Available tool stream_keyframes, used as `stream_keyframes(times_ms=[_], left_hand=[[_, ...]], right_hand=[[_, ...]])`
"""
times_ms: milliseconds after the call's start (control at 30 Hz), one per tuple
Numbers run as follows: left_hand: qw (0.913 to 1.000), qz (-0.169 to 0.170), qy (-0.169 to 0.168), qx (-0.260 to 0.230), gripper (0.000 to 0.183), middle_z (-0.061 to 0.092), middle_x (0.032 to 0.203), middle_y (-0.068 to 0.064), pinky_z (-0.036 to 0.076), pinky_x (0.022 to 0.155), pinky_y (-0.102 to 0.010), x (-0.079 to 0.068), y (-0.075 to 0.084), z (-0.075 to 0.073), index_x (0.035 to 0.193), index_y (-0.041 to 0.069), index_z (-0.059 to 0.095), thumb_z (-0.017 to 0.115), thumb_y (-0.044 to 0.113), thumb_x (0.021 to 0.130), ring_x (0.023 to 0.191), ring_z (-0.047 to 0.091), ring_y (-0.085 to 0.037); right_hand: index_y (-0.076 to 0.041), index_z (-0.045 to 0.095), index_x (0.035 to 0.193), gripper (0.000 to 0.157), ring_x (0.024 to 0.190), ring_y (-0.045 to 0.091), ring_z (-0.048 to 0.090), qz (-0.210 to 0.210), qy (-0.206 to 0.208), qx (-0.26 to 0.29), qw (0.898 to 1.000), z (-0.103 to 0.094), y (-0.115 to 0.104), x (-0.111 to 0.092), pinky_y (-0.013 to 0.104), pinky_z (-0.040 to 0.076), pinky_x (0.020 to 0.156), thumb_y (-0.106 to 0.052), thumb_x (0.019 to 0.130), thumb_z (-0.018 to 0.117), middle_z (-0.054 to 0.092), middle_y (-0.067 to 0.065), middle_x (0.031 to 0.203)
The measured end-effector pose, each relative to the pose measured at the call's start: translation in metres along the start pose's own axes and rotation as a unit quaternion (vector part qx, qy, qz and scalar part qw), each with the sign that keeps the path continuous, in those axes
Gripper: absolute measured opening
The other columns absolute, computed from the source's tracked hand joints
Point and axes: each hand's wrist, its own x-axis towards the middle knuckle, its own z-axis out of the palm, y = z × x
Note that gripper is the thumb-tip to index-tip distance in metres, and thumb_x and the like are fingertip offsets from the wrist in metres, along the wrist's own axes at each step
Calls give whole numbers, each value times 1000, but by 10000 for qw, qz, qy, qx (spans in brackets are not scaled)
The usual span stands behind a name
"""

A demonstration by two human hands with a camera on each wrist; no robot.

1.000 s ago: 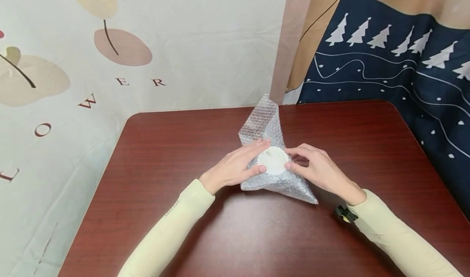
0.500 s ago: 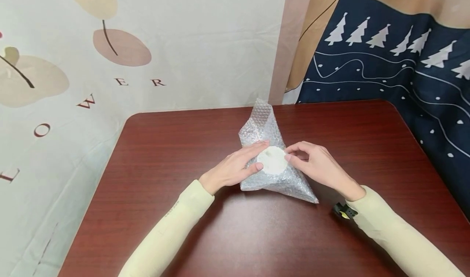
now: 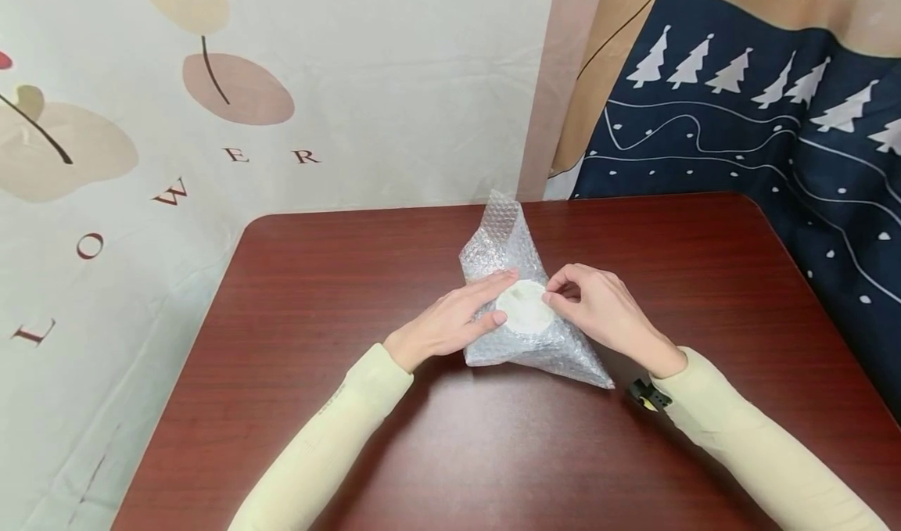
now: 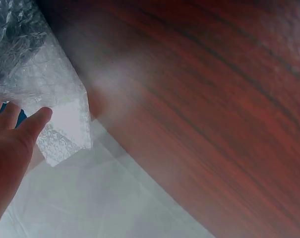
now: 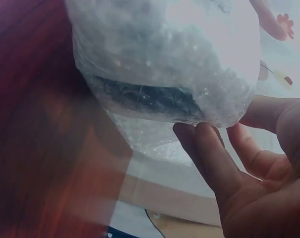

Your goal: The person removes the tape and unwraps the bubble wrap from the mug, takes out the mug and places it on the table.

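Note:
Bubble wrap (image 3: pixel 538 351) lies around an object with a round white top (image 3: pixel 525 306), near the table's middle. Through the wrap, a dark band (image 5: pixel 145 96) shows in the right wrist view; the object's kind is hidden. My left hand (image 3: pixel 454 316) rests on the left side of the wrapped object with fairly straight fingers, thumb spread toward the front. At the right edge of the white top, my right hand (image 3: pixel 601 308) pinches the wrap between thumb and index finger. Its other fingers touch the side of the wrap in the right wrist view.
A dark red wooden table (image 3: pixel 338 273) carries everything. One pointed end of the wrap reaches its back edge, another points to the front right. Behind hang a pale printed cloth (image 3: pixel 394 85) and a navy cloth (image 3: pixel 704 132) with white trees.
The far flap of the wrap has dropped a little and opened out toward the back. My right hand's thumb and index finger have closed together. The left hand has stayed in place.

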Motion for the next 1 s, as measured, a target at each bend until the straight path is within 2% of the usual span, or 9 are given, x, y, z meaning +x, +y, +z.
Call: stream_keyframes(times_ms=[433,733,867,1000], left_hand=[[9999,29,64,-126,94,34,167,-3,21,125,-32,0,0,0,161,8,36,18,77,100,154,28,-16],[9997,43,92,-209,94,35,166,-3,21,125,-32,0,1,0,160,7,37,19,77,100,154,29,-15],[9998,48,107,-180,94,35,166,-3,21,125,-32,1,2,0,160,7,37,18,77,100,154,28,-15],[9998,50,108,-172,94,35,166,-3,22,125,-32,1,2,0,161,7,37,18,77,100,154,28,-15]], right_hand=[[-12,69,107,8,82,20,60,398,-14,522,9978,0,6,-10,32,50,72,-15,100,69,70,5,96],[-14,65,111,9,75,19,55,327,60,611,9976,-1,9,-17,29,47,65,-16,102,65,67,3,90],[-13,64,115,14,87,18,66,333,32,714,9969,0,9,-16,32,55,76,-18,102,64,71,5,102],[-9,66,125,27,104,23,72,452,-55,801,9957,1,9,-12,44,59,89,-23,101,67,72,10,118]])
